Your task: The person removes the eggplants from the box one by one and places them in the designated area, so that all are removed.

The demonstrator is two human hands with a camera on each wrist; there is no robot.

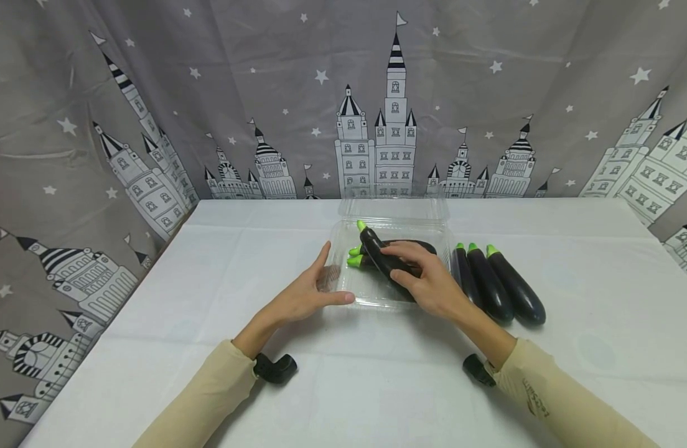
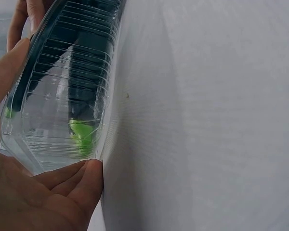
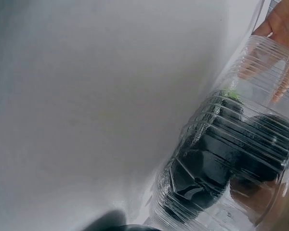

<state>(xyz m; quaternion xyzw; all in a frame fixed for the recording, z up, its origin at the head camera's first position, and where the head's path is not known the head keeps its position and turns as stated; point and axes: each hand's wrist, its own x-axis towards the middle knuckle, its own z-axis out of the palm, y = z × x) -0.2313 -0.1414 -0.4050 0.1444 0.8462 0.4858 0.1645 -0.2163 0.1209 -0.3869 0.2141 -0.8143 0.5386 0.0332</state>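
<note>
An eggplant (image 1: 385,258), dark and glossy with a green stem end, slants over the clear plastic container (image 1: 343,231). My right hand (image 1: 427,277) grips it by its lower part, thumb on the near side and fingers over the top. Beneath it, other eggplants (image 1: 355,262) lie inside the container, their green ends pointing left. At the container's front left corner is my left hand (image 1: 307,292), fingers straight along the left wall and thumb stretched over the front rim. In the left wrist view, its fingertips (image 2: 91,175) touch the base of the ribbed wall.
The container's hinged lid (image 1: 394,205) stands raised at the back. Three more eggplants (image 1: 491,283) lie side by side on the white table (image 1: 181,330), just right of the container. A grey castle-print curtain (image 1: 299,68) hangs behind and along the left.
</note>
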